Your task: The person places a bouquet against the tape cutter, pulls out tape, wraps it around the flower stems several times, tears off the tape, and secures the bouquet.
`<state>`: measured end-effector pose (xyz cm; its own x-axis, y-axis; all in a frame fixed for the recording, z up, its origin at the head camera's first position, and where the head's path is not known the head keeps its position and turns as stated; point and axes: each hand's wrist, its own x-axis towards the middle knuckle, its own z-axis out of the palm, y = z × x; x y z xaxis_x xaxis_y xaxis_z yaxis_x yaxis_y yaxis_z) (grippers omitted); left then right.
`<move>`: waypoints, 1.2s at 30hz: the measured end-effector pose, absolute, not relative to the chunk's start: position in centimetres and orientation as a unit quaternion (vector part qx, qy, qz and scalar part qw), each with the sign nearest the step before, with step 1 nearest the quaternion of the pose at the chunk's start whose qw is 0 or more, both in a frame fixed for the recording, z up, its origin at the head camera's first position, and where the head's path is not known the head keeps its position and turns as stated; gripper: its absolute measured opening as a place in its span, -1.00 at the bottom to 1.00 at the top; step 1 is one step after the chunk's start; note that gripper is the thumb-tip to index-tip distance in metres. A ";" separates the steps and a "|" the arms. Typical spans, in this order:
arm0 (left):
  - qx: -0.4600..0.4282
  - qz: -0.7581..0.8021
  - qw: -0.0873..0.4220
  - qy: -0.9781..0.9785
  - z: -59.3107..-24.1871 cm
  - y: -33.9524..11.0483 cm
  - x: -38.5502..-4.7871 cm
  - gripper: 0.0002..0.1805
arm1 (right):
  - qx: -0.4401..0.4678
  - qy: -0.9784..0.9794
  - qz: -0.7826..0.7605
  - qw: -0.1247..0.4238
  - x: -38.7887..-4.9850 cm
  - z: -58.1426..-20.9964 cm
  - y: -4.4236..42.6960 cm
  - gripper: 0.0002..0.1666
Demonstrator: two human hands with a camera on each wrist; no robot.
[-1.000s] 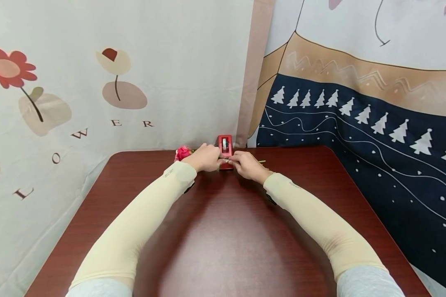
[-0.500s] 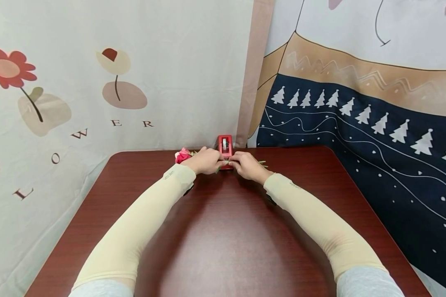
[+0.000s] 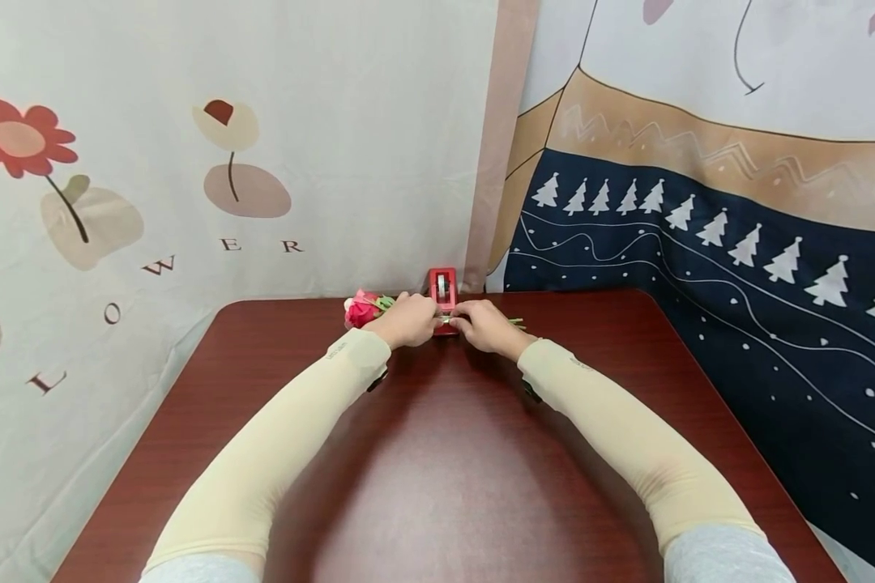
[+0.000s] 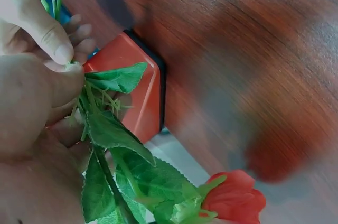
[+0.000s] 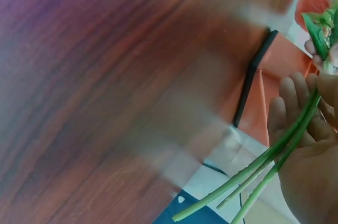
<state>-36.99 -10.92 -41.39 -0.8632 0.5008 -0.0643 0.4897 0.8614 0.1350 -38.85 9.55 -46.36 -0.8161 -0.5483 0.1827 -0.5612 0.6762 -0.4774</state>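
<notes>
A small bunch of artificial roses (image 3: pixel 362 309) lies sideways across both hands at the table's far edge, blooms to the left. My left hand (image 3: pixel 408 321) grips the stems just below the green leaves (image 4: pixel 119 137). My right hand (image 3: pixel 484 325) pinches the bunch close to the left fingertips, and several cut stem ends (image 5: pixel 269 155) stick out past its palm. Behind the fingers stands a red tape dispenser (image 3: pixel 443 283) with a roll in it. A pale, shiny bit shows between the two hands; whether it is tape I cannot tell.
The dark red-brown table (image 3: pixel 437 470) has rounded far corners. Hanging cloths close in the back: a white one (image 3: pixel 364 146) with printed flowers and a navy one (image 3: pixel 700 283) with white trees.
My left hand has shifted slightly down and turned, so more of the roses and a green leaf show beside it. The right hand stays nearly in place, still pinching.
</notes>
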 end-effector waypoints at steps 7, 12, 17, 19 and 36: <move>0.240 0.060 0.051 0.967 -41.5 -10.6 -37.1 -0.71 | 0.304 -0.917 0.259 0.007 -39.0 -45.9 9.6 -0.75; 0.241 0.066 0.053 0.967 -41.3 -10.7 -36.8 -0.69 | 0.297 -0.914 0.275 0.002 -39.1 -45.9 9.6 -0.77; 0.249 0.071 0.053 0.964 -41.1 -10.8 -36.6 -0.68 | 0.281 -0.912 0.298 -0.022 -39.2 -46.0 9.7 -0.75; 0.250 0.073 0.053 0.964 -41.4 -10.9 -36.7 -0.67 | 0.279 -0.912 0.301 -0.028 -39.0 -45.9 9.7 -0.74; 0.261 0.071 0.066 0.960 -42.1 -11.5 -37.0 -0.69 | 0.291 -0.921 0.259 -0.010 -38.2 -45.6 9.4 -0.77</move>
